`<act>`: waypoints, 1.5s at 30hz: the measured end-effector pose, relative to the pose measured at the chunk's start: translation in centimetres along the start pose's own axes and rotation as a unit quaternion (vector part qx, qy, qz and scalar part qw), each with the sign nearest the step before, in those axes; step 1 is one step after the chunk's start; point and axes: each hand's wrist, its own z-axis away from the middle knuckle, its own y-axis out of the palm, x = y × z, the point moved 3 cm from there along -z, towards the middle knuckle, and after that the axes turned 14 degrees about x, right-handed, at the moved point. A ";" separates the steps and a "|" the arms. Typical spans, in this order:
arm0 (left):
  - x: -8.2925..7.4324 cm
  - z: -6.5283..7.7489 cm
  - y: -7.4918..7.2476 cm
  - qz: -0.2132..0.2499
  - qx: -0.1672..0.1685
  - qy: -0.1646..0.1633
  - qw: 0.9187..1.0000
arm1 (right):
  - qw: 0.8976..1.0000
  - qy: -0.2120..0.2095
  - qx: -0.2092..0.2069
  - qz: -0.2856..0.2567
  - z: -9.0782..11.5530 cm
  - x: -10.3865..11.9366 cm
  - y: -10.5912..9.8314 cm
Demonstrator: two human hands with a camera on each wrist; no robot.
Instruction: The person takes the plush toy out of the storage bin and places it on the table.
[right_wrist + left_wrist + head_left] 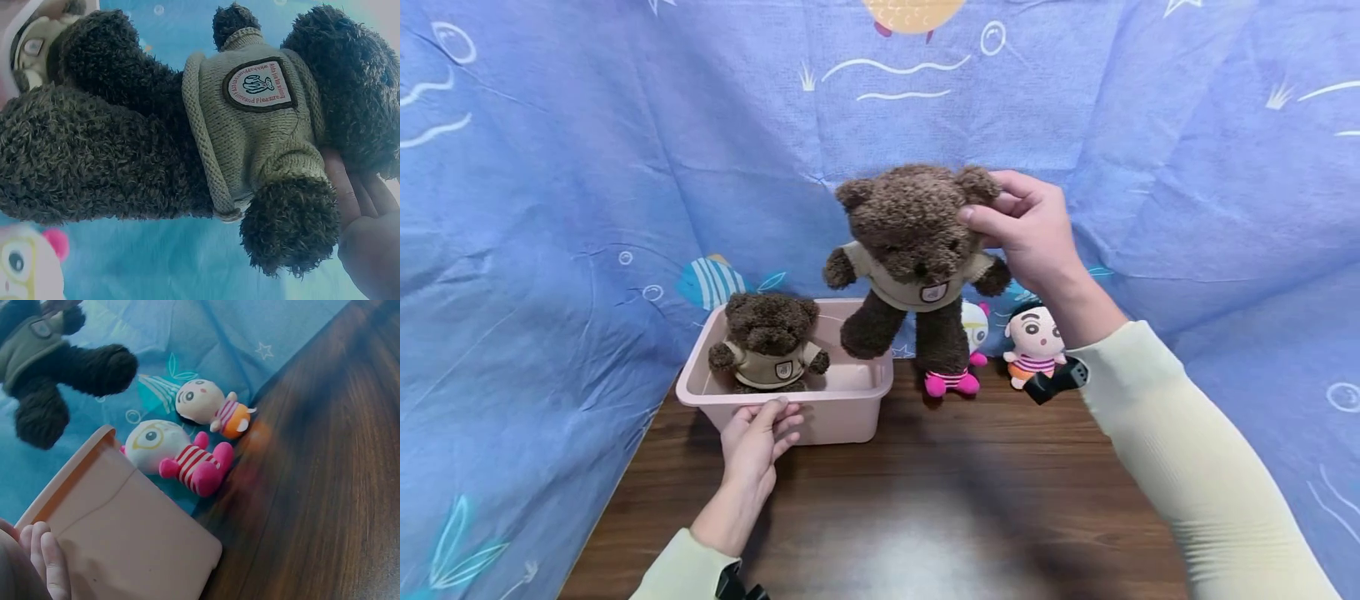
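Observation:
My right hand [1033, 229] grips a dark brown teddy bear [917, 208] by the side of its head, near the ear. The bear hangs upright in the air, wearing a beige knit sweater with a badge [259, 84]. My left hand [756, 442] holds the front rim of a pale pink plastic bin [842, 417], thumb at the rim and fingers against the outer wall. Inside the bin, at its left, sits a second brown bear [771, 342] in a similar sweater. The raised bear's legs overlap the bin's right end in the head view.
Behind the raised bear, a plush doll [156, 447] with pink limbs and red stripes stands against the blue cloth backdrop [625, 167]. To its right is a smaller doll [1036, 337] with black hair and orange shorts. All rest on a dark wooden table [925, 500].

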 end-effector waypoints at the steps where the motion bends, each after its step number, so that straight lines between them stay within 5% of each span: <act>1: -0.1 0.0 -0.1 0.000 -0.001 0.001 1.000 | 1.000 -0.002 -0.003 -0.004 0.4 0.1 -0.5; 13: -0.1 0.2 0.1 -0.004 0.000 -0.003 1.000 | 0.999 0.038 -0.028 0.013 6.3 -1.4 -5.4; 17: -0.1 0.2 0.1 -0.005 0.000 -0.003 1.000 | 0.995 0.079 -0.022 0.065 8.5 -3.1 -6.3; 28: -0.2 0.2 0.1 -0.010 -0.004 -0.007 1.000 | 0.974 0.203 0.001 0.098 14.2 -9.0 -7.7; 38: -0.3 0.2 0.2 -0.012 -0.006 -0.003 1.000 | 0.969 0.238 -0.016 0.069 18.3 -13.7 -8.1; 45: -0.2 0.3 0.1 -0.018 -0.006 -0.009 1.000 | 0.962 0.247 0.009 0.111 19.9 -16.1 -8.4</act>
